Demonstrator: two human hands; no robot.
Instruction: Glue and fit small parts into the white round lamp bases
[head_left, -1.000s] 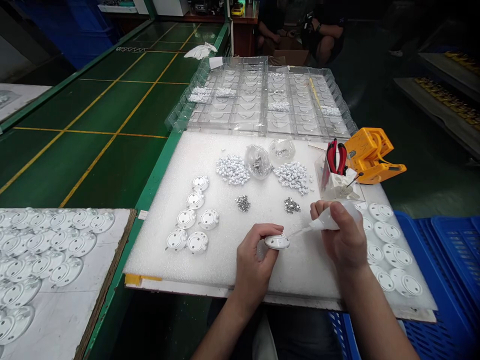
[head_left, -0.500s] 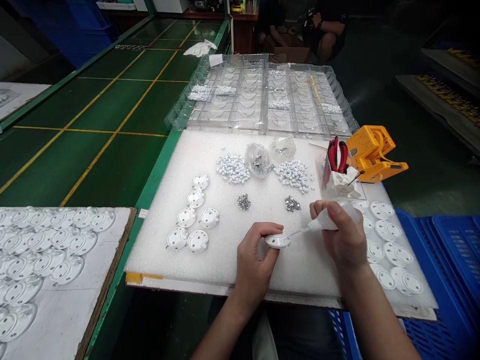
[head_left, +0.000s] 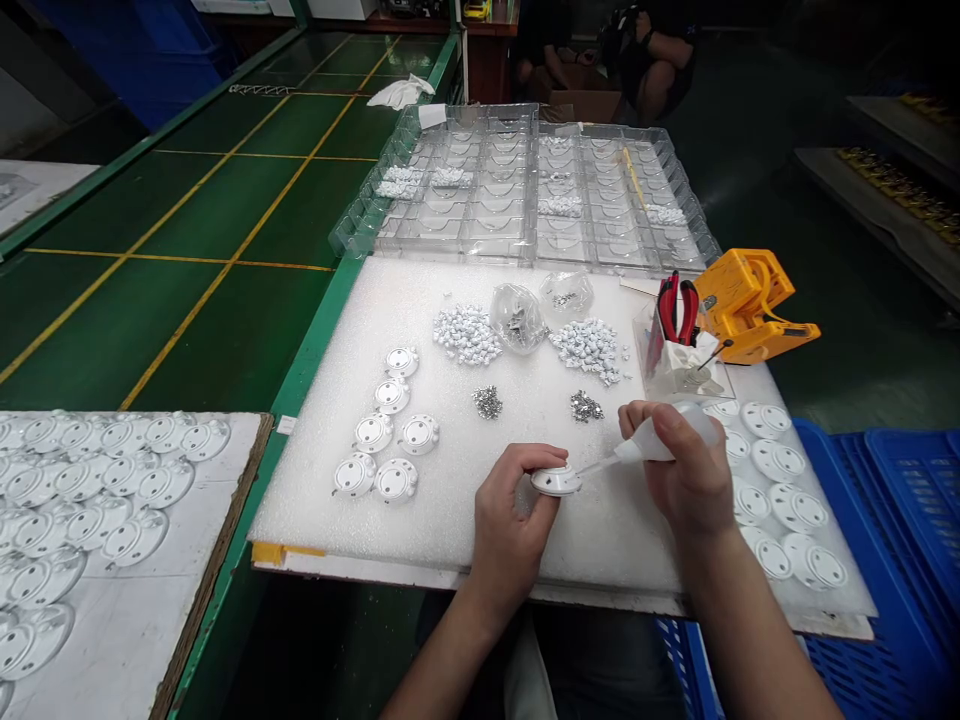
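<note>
Between the thumb and fingers of my left hand (head_left: pixel 514 520) is a round white plastic part (head_left: pixel 553 482), held just above the foam sheet (head_left: pixel 465 535). My right hand (head_left: pixel 686 465) is wrapped round a translucent squeeze bottle (head_left: pixel 645 442), tipped so that its thin nozzle points left at the part's right edge. Whether the tip touches the part I cannot tell. Beyond my hands lie two heaps of small white pieces (head_left: pixel 466 335) and two small piles of metal bits (head_left: pixel 487 402). Several similar white parts (head_left: pixel 395 480) rest at the left on the foam.
More white parts (head_left: pixel 796 508) lie at the right edge. A clear box with red-handled pliers (head_left: pixel 677 310) stands by a yellow tape dispenser (head_left: pixel 750 305). Clear trays (head_left: pixel 495 230) are behind, a green conveyor (head_left: pixel 225 230) at left, blue crates (head_left: pixel 900 620) at right. People sit at the back.
Almost nothing differs. Both hands keep their hold and place, with the nozzle still at the part's edge; the view has shifted very slightly.
</note>
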